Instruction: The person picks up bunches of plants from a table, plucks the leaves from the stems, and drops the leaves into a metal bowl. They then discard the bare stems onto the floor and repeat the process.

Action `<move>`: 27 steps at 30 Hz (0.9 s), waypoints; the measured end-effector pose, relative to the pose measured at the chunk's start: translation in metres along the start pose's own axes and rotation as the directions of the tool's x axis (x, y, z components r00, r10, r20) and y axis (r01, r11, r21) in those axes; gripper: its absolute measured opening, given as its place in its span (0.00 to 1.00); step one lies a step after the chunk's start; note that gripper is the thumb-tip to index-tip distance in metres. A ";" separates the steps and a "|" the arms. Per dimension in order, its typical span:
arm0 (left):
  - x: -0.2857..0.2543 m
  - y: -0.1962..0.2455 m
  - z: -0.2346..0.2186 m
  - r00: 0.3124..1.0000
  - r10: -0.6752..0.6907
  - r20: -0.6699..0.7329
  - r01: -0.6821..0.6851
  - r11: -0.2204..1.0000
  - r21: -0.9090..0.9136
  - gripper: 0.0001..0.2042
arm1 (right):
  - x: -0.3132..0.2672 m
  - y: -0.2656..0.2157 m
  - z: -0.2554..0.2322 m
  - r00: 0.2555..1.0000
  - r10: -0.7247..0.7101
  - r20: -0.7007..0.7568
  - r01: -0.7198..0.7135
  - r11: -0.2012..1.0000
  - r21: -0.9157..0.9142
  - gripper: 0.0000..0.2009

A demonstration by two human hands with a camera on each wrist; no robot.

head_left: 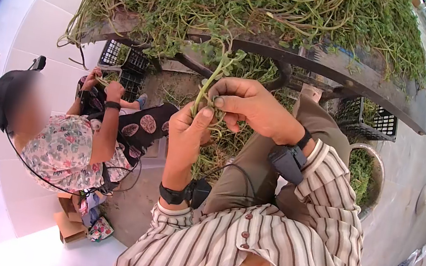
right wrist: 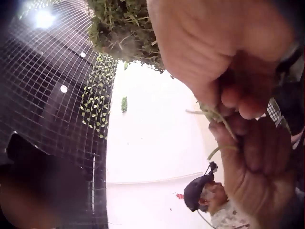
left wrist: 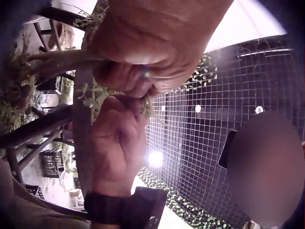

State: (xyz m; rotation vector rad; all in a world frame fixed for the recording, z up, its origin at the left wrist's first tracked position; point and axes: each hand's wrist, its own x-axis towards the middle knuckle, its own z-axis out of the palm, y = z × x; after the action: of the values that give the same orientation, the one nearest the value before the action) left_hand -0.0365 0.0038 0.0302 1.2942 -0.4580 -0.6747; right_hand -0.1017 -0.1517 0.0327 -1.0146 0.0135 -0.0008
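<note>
My left hand (head_left: 186, 131) grips a small bunch of leafy green stems (head_left: 211, 80) between thumb and curled fingers. Right beside it, my right hand (head_left: 255, 106) pinches part of the same stems with thumb and forefinger. The leafy tops point toward the table of greens. In the left wrist view, the right hand (left wrist: 119, 138) meets the left at the fingertips, with thin sprigs (left wrist: 151, 109) between them. Pale stem ends (right wrist: 220, 119) stick out between both hands in the right wrist view, and the curled fingers hide the rest.
A large heap of greens (head_left: 255, 6) covers the dark table (head_left: 344, 76) ahead. Black crates (head_left: 371, 122) stand beneath it, and a tub (head_left: 381, 176) of greens is at my right. Another person (head_left: 64, 137) sits at the left, handling stems. More greens lie on the floor.
</note>
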 end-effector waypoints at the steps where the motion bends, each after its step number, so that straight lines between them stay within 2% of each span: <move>1: 0.001 -0.001 0.001 1.000 -0.001 -0.014 0.001 1.000 0.008 0.14 | 0.000 0.001 -0.001 1.000 -0.003 -0.004 0.003 1.000 0.004 0.09; 3: 0.002 -0.006 0.002 1.000 0.025 -0.015 -0.025 1.000 0.001 0.13 | 0.000 0.005 -0.001 0.995 -0.006 -0.098 0.022 0.986 0.165 0.08; 4: 0.002 -0.007 0.002 0.998 0.054 -0.022 -0.054 0.999 -0.008 0.13 | 0.003 0.005 -0.010 0.995 -0.005 -0.098 0.021 0.986 0.167 0.08; 5: 0.003 -0.007 0.000 0.998 0.054 -0.022 -0.054 0.999 -0.008 0.13 | 0.008 0.003 -0.027 0.982 -0.100 -0.160 0.146 0.940 0.308 0.08; 6: 0.004 -0.006 -0.002 0.995 0.063 -0.082 -0.064 0.998 -0.004 0.12 | 0.011 -0.006 -0.032 0.955 -0.181 -0.235 0.270 0.859 0.435 0.07; 7: 0.005 -0.005 -0.003 0.988 0.073 -0.139 -0.074 0.997 0.001 0.11 | 0.007 -0.015 -0.035 0.918 -0.163 -0.361 0.302 0.877 0.373 0.08; 8: 0.007 -0.006 -0.003 0.988 0.073 -0.138 -0.074 0.997 0.002 0.11 | 0.004 -0.020 -0.033 0.918 -0.164 -0.361 0.304 0.876 0.374 0.08; 10: 0.009 -0.009 -0.004 0.993 0.033 -0.109 -0.038 0.998 -0.045 0.11 | -0.001 -0.022 -0.027 0.934 -0.184 -0.307 0.206 0.978 0.042 0.08; 12: 0.009 -0.004 0.003 0.990 0.027 -0.140 -0.027 1.000 0.000 0.11 | -0.001 -0.021 -0.026 0.941 -0.193 -0.276 0.219 0.973 0.066 0.09; 13: 0.009 -0.003 0.006 0.985 0.019 -0.170 -0.012 0.999 0.043 0.12 | -0.002 -0.019 -0.017 0.979 -0.113 -0.171 0.088 0.985 -0.148 0.09; 14: 0.010 -0.004 0.006 0.985 0.017 -0.173 -0.009 0.999 0.046 0.12 | -0.002 -0.017 -0.009 0.996 -0.006 -0.085 -0.025 0.931 -0.365 0.09; 15: 0.012 -0.006 0.005 0.989 0.043 -0.145 -0.029 0.995 0.100 0.12 | 0.000 -0.015 -0.004 0.998 -0.029 -0.056 0.004 0.910 -0.414 0.09; 16: 0.013 -0.007 0.005 0.991 0.069 -0.116 -0.051 0.987 0.152 0.13 | 0.003 -0.010 -0.003 0.998 -0.028 -0.054 0.003 0.911 -0.413 0.09; 18: 0.013 -0.008 0.007 0.990 0.073 -0.121 -0.051 0.982 0.180 0.13 | 0.009 0.001 -0.006 0.950 -0.312 -0.016 0.258 0.813 -0.522 0.08; 19: 0.014 -0.009 0.008 0.989 0.078 -0.126 -0.051 0.977 0.205 0.13 | 0.007 0.000 -0.006 0.974 -0.225 -0.038 0.190 0.893 -0.409 0.08; 20: 0.014 -0.008 0.008 0.990 0.075 -0.121 -0.049 0.977 0.207 0.13 | 0.004 -0.004 -0.006 0.973 -0.228 -0.043 0.191 0.893 -0.407 0.08; 22: 0.014 -0.007 0.010 0.994 0.072 -0.085 -0.051 0.972 0.231 0.11 | -0.002 -0.014 -0.003 0.996 -0.078 -0.052 0.064 0.970 -0.235 0.07; 25: 0.016 -0.013 0.009 0.998 0.032 -0.049 -0.026 0.992 0.121 0.08 | -0.001 -0.011 -0.007 0.987 -0.104 -0.120 0.066 0.956 -0.287 0.07; 26: 0.016 -0.013 0.010 0.998 0.031 -0.048 -0.025 0.992 0.121 0.08 | 0.000 -0.010 -0.009 0.987 -0.104 -0.121 0.065 0.956 -0.286 0.07; 27: 0.016 -0.014 0.009 0.999 0.029 -0.033 -0.025 0.994 0.109 0.09 | 0.001 -0.010 -0.011 0.985 -0.154 -0.079 0.116 0.925 -0.361 0.07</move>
State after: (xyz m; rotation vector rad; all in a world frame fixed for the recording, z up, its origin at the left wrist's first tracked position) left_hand -0.0338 -0.0157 0.0181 1.3980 -0.4888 -0.6109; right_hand -0.1004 -0.1658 0.0351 -1.3762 0.0421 -0.1848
